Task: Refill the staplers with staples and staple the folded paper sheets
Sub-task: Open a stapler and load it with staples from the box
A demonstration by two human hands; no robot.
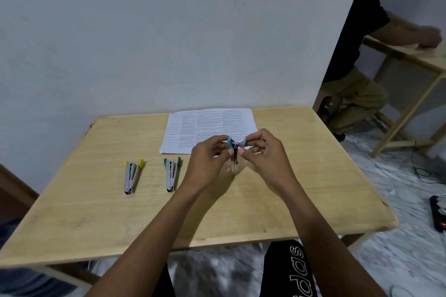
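Observation:
Above the middle of the wooden table (96, 212) I hold a small metal stapler with blue ends (234, 152), its two blue tips spread apart. My left hand (208, 161) pinches its left blue tip, and my right hand (263, 152) pinches the right one. A printed paper sheet (207, 125) lies flat just behind my hands. To the left lie two more splayed staplers: one with yellow ends (131, 176) and one with green ends (171, 173).
A white wall rises right behind the table. At the right, another person (357, 60) sits at a second wooden table (410, 53). Cables and a black power strip (438, 214) lie on the floor at the right. My knees show under the table's front edge.

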